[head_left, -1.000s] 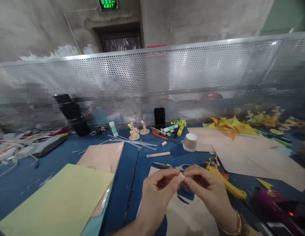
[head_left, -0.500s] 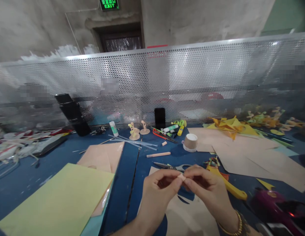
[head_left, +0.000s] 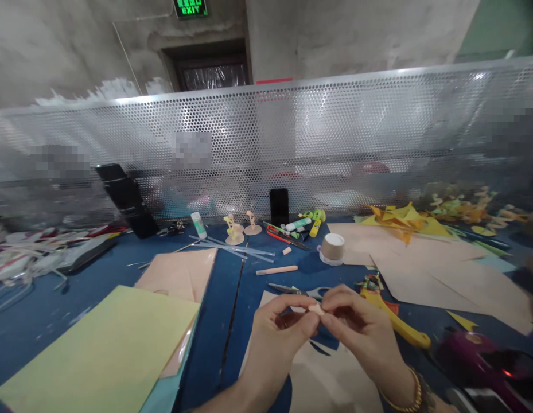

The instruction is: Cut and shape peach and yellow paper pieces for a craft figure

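Between the fingertips of both hands is a small piece of pale pink paper (head_left: 316, 309), mostly covered by the fingers. My left hand (head_left: 280, 334) pinches it from the left with thumb and forefinger. From the other side, the thumb and fingers of my right hand (head_left: 361, 327) close on it too. Below the hands lies a cut pale pink sheet (head_left: 330, 381). Scissors (head_left: 292, 290) rest just beyond the fingers, their handles partly hidden. A yellow-handled tool (head_left: 397, 321) lies right of my right hand.
A yellow sheet (head_left: 102, 350) tops a paper stack on the left. Beyond the hands are a pink paper roll (head_left: 277, 270), a tape roll (head_left: 333, 249), glue sticks (head_left: 198, 225) and a phone (head_left: 279, 206). At right sit pink sheets (head_left: 421, 281) and a purple device (head_left: 473, 364).
Both hands stay nearly in place, still pinching the paper piece. The fingers have shifted slightly around it, and a little more of the right fingertips is raised.
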Tool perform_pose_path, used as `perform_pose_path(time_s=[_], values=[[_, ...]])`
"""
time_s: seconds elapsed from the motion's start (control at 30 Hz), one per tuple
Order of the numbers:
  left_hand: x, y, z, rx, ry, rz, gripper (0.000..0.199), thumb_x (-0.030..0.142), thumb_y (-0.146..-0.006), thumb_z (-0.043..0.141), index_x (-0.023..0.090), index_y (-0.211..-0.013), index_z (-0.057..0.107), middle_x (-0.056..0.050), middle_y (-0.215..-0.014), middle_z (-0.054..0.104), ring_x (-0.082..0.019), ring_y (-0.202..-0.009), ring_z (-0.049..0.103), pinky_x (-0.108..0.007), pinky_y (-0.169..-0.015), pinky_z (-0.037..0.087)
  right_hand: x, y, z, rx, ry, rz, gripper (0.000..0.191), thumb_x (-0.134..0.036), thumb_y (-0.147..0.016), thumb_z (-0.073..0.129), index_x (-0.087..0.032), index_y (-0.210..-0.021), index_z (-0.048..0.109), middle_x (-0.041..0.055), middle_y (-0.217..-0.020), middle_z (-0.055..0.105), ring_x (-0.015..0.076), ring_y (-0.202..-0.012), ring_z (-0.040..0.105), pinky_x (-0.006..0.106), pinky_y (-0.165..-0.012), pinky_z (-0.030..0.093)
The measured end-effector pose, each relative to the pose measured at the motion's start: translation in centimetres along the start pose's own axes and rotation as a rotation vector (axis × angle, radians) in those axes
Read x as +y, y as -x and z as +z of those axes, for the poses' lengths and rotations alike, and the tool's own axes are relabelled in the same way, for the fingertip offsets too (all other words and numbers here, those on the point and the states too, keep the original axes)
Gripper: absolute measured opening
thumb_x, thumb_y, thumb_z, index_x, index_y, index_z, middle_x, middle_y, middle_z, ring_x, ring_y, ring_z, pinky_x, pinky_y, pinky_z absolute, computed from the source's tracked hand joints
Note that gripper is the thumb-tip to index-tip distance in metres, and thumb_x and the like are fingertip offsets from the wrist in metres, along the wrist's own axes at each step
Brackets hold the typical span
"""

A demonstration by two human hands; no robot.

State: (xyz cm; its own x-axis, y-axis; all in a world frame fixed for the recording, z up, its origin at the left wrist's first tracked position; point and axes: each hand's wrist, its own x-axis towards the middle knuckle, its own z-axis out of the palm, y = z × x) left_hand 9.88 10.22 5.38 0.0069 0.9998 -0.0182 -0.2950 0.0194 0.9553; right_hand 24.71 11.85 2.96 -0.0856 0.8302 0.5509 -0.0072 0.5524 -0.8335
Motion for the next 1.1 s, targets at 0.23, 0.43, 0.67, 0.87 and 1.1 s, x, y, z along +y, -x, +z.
perform_pose_path(time_s=[0.23, 0.43, 0.67, 0.87, 1.1], values=[[0.4, -0.2, -0.5, -0.146, -0.101, 0.03, 0.018, 0.024, -0.072, 0.074, 0.019, -0.089, 0.075, -0.004, -0.08, 0.072, -0.016, -0.071, 0.067, -0.025, -0.062, 0.056, -0.1, -0.3, -1.1, -0.051, -0.023, -0.004, 0.013, -0.021, -0.089, 0.06, -0.028, -0.095, 0.069, 0.0022, -0.086, 0.061, 0.0141, -0.075, 0.06, 0.022, -0.06, 0.051], [0.8, 0.0, -0.2, -0.117, -0.209, 0.109, 0.019, 0.016, -0.071, 0.071, 0.018, -0.089, 0.069, -0.001, -0.077, 0.069, -0.011, -0.062, 0.062, -0.019, -0.054, 0.05, -0.5, -0.5, -1.3, -0.116, 0.055, -0.055, 0.015, -0.018, -0.086, 0.064, -0.03, -0.091, 0.072, 0.002, -0.084, 0.065, 0.0153, -0.081, 0.061, 0.024, -0.069, 0.051], [1.2, 0.2, -0.2, -0.12, -0.277, 0.175, 0.012, 0.019, -0.075, 0.069, 0.019, -0.087, 0.069, -0.002, -0.079, 0.07, -0.013, -0.068, 0.064, -0.019, -0.057, 0.052, -0.5, -0.4, -1.1, -0.085, -0.006, 0.013, 0.009, -0.019, -0.083, 0.067, -0.026, -0.086, 0.071, 0.002, -0.08, 0.063, 0.0148, -0.075, 0.06, 0.023, -0.063, 0.051], [1.2, -0.1, -0.6, -0.191, -0.308, 0.223, 0.012, 0.014, -0.074, 0.068, 0.02, -0.085, 0.071, -0.002, -0.082, 0.069, -0.013, -0.072, 0.063, -0.021, -0.063, 0.051, -0.6, -0.6, -1.2, -0.125, -0.121, 0.115, 0.004, -0.02, -0.082, 0.069, -0.023, -0.079, 0.069, 0.0013, -0.079, 0.06, 0.0127, -0.073, 0.058, 0.022, -0.064, 0.048], [0.7, -0.3, -0.8, -0.173, -0.289, 0.115, 0.01, 0.021, -0.073, 0.075, 0.019, -0.081, 0.07, 0.0, -0.074, 0.068, -0.01, -0.064, 0.06, -0.018, -0.058, 0.046, 0.2, -0.3, -0.8, -0.174, -0.429, 0.411, 0.012, -0.028, -0.079, 0.074, -0.019, -0.073, 0.068, -0.0007, -0.078, 0.058, 0.007, -0.057, 0.053, 0.019, -0.05, 0.043]])
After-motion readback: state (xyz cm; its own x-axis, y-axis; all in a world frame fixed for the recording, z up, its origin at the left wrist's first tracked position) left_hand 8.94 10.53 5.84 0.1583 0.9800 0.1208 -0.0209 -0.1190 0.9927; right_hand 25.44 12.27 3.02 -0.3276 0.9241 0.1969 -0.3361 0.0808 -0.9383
